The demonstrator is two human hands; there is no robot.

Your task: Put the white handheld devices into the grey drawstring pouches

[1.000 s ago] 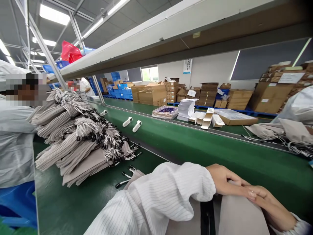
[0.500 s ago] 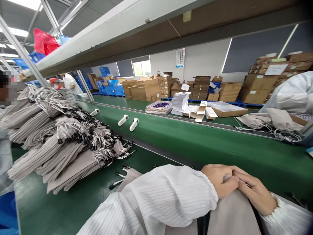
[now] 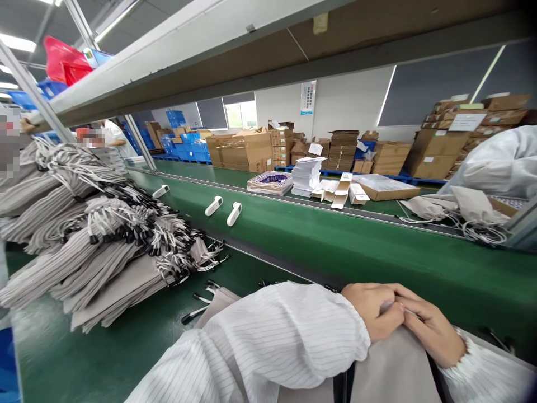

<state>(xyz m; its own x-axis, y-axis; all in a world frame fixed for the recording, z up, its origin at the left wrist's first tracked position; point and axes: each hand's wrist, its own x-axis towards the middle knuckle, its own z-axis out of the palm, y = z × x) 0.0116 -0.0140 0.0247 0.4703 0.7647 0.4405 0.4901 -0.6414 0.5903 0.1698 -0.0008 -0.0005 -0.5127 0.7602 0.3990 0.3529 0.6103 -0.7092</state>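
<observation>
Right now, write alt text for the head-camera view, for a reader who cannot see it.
A person's left hand and right hand meet, fingers bent, at the top of a piece of grey fabric. To the left, a pile of folded grey fabric with white, black-tipped cords lies on a green table; three small white objects lie beyond.

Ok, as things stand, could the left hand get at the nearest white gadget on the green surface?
Probably yes, once the left hand lets go of the grey cloth it grips beside the right hand; I see nothing standing between that hand and the white gadget.
</observation>
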